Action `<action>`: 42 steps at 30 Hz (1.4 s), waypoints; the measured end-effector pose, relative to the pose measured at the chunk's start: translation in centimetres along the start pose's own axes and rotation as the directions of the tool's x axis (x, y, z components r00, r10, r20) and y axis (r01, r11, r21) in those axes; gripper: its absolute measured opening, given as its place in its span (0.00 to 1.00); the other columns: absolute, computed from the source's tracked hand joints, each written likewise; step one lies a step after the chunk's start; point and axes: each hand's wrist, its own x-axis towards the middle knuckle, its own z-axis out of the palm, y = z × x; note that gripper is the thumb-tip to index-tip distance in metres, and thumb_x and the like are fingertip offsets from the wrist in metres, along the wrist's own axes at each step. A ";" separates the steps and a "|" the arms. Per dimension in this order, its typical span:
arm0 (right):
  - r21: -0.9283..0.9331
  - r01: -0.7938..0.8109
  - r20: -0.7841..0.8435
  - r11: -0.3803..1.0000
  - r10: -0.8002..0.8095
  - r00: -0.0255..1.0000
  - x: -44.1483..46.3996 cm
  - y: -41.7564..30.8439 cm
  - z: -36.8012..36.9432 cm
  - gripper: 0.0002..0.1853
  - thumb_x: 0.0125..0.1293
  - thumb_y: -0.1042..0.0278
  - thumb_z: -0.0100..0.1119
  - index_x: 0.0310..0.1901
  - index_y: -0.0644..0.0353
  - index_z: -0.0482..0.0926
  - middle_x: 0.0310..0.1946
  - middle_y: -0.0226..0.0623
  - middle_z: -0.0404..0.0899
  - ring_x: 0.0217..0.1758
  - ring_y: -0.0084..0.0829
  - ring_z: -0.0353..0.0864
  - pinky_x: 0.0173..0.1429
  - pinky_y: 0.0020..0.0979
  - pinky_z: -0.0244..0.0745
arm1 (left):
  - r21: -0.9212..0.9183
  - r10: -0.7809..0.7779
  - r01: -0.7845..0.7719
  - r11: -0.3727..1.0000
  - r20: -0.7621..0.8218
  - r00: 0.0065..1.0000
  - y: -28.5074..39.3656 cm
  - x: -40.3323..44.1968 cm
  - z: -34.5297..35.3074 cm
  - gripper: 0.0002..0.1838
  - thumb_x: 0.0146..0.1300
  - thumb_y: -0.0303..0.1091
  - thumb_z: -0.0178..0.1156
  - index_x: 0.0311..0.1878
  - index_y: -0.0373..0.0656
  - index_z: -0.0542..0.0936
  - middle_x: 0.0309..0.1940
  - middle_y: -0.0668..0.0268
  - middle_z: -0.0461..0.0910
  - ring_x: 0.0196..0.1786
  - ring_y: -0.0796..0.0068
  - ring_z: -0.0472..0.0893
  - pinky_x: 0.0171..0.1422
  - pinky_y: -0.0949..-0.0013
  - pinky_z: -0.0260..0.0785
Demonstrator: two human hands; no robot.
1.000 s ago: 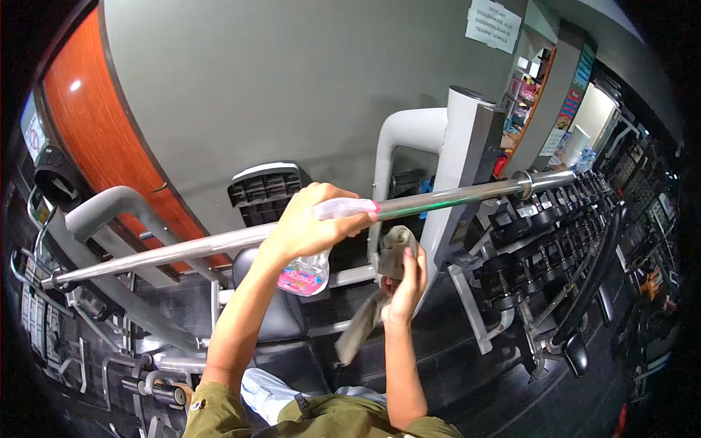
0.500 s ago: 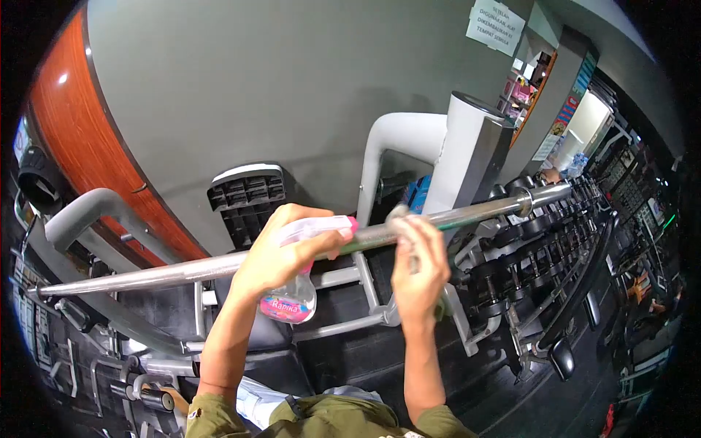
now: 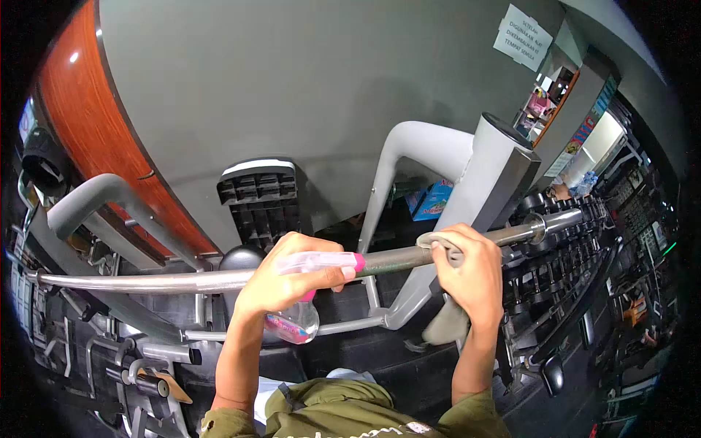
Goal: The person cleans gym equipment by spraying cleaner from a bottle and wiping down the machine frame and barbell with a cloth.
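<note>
A long metal barbell bar [image 3: 398, 260] runs across the view in front of me. My left hand [image 3: 281, 281] is closed round the neck of a clear spray bottle [image 3: 296, 321] with a pink nozzle and label, held against the bar. The nozzle points right, along the bar. My right hand [image 3: 471, 270] presses a greyish-beige cloth [image 3: 447, 325] round the bar, near the collar at its right end. Part of the cloth hangs below that hand.
A grey upright machine frame [image 3: 478, 171] stands behind the bar. Racks of dumbbells [image 3: 548, 285] lie to the right. A black plastic step [image 3: 259, 193] leans on the wall, and a blue box [image 3: 432, 201] sits behind the frame.
My right hand has slid right along the bar with the cloth, towards the collar. The left hand and bottle have shifted slightly down, and the camera view has tilted.
</note>
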 end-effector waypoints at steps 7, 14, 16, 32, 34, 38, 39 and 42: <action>0.161 0.115 0.630 0.980 -0.192 0.753 6.1 -1.9 2.4 0.09 0.61 0.68 0.61 0.39 0.60 0.87 0.34 0.46 0.86 0.36 0.46 0.87 0.43 0.37 0.80 | 0.037 -0.051 0.049 0.998 0.053 0.997 1.0 0.1 -0.2 0.16 0.60 0.43 0.66 0.29 0.37 0.83 0.18 0.65 0.77 0.23 0.78 0.75 0.29 0.68 0.64; 0.201 0.183 0.619 0.962 -0.270 0.738 6.2 -1.1 2.3 0.11 0.63 0.64 0.62 0.40 0.60 0.88 0.35 0.46 0.87 0.37 0.48 0.86 0.44 0.39 0.81 | 0.203 0.062 -0.069 0.977 0.043 0.997 1.2 1.1 0.8 0.17 0.59 0.47 0.66 0.28 0.41 0.83 0.21 0.59 0.78 0.25 0.52 0.76 0.31 0.59 0.65; 0.120 0.145 0.597 0.982 -0.188 0.780 6.0 -0.3 0.2 0.12 0.65 0.60 0.62 0.42 0.56 0.89 0.32 0.47 0.86 0.36 0.50 0.86 0.44 0.43 0.80 | 0.276 0.046 -0.060 0.959 0.056 0.997 1.4 1.2 0.8 0.16 0.59 0.46 0.66 0.27 0.42 0.83 0.20 0.59 0.77 0.24 0.51 0.76 0.30 0.58 0.65; 0.234 0.236 -0.256 0.943 -0.174 0.951 -3.1 -0.6 5.6 0.17 0.52 0.81 0.66 0.45 0.57 0.89 0.45 0.40 0.87 0.47 0.41 0.88 0.55 0.36 0.81 | 0.507 0.115 -0.044 0.861 -0.108 0.988 0.9 0.5 2.6 0.17 0.56 0.50 0.66 0.27 0.46 0.85 0.21 0.58 0.81 0.27 0.50 0.80 0.33 0.55 0.70; 0.220 0.286 -0.312 0.933 -0.210 0.926 -4.2 -0.3 7.0 0.20 0.50 0.80 0.69 0.47 0.52 0.89 0.50 0.37 0.84 0.46 0.39 0.88 0.54 0.35 0.82 | 0.487 0.125 -0.033 0.873 -0.157 0.980 0.8 0.5 2.8 0.17 0.56 0.50 0.66 0.26 0.45 0.85 0.19 0.56 0.79 0.26 0.48 0.79 0.32 0.55 0.70; 0.204 0.319 -0.471 0.925 -0.192 0.861 -5.1 3.6 7.8 0.25 0.46 0.83 0.74 0.47 0.47 0.90 0.48 0.37 0.68 0.37 0.31 0.79 0.47 0.32 0.78 | 0.439 0.127 -0.016 0.898 -0.224 0.966 1.1 0.6 3.4 0.17 0.54 0.49 0.63 0.29 0.44 0.88 0.19 0.63 0.83 0.25 0.60 0.84 0.34 0.63 0.74; 0.178 0.299 -0.502 0.937 -0.175 0.847 -5.4 4.7 7.7 0.24 0.46 0.84 0.74 0.47 0.49 0.90 0.47 0.38 0.66 0.37 0.30 0.77 0.46 0.31 0.77 | 0.443 0.120 -0.006 0.897 -0.231 0.965 1.0 0.6 3.5 0.17 0.54 0.48 0.62 0.30 0.43 0.89 0.19 0.65 0.84 0.25 0.63 0.84 0.34 0.65 0.75; 0.357 0.148 -0.552 0.922 0.080 0.830 -5.9 6.1 8.1 0.19 0.51 0.84 0.72 0.45 0.53 0.89 0.44 0.36 0.71 0.44 0.33 0.76 0.47 0.34 0.75 | 0.359 0.076 0.024 0.933 -0.264 0.962 0.8 0.7 3.6 0.19 0.52 0.47 0.61 0.31 0.39 0.89 0.21 0.67 0.85 0.23 0.75 0.81 0.30 0.69 0.72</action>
